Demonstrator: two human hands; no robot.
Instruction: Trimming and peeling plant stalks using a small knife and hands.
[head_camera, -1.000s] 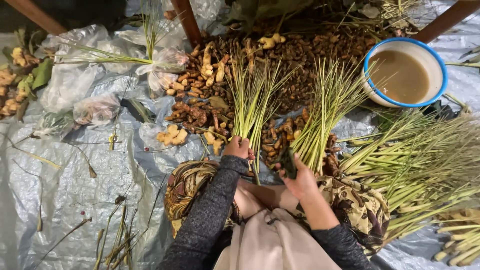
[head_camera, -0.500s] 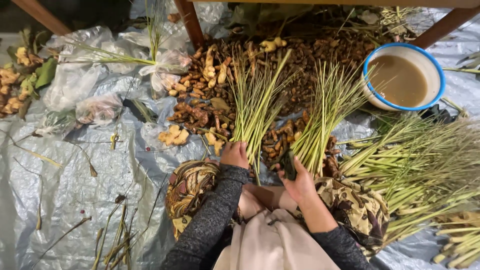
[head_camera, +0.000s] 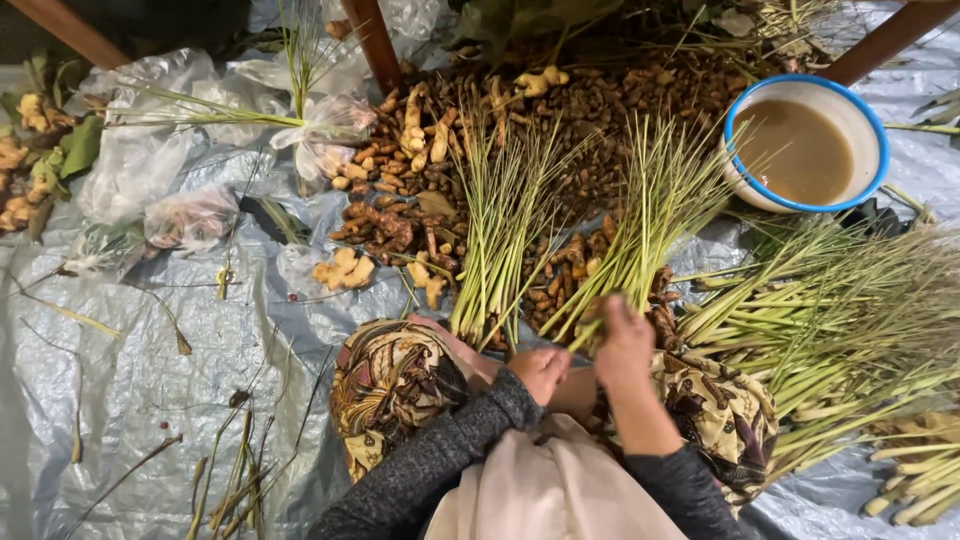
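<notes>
My right hand (head_camera: 625, 340) is closed over the base of a fanned bundle of green lemongrass stalks (head_camera: 655, 215) that points away from me. Just left of it, my left hand (head_camera: 540, 370) has its fingers curled by the cut ends of that bundle; whether it holds anything is hidden. A second lemongrass bundle (head_camera: 500, 225) lies free to the left, resting on a heap of brown and yellow roots (head_camera: 400, 190). Patterned cloth (head_camera: 390, 385) covers my knees.
A blue-rimmed white bowl of murky brown liquid (head_camera: 805, 145) stands at the back right. A large pile of lemongrass (head_camera: 850, 320) lies to the right. Plastic bags (head_camera: 190, 215) and loose stalks are scattered on the grey tarp (head_camera: 120, 400). Wooden legs (head_camera: 375, 40) rise behind.
My left hand has let go of the left bundle and drawn back toward my lap. My right hand has moved onto the base of the right bundle.
</notes>
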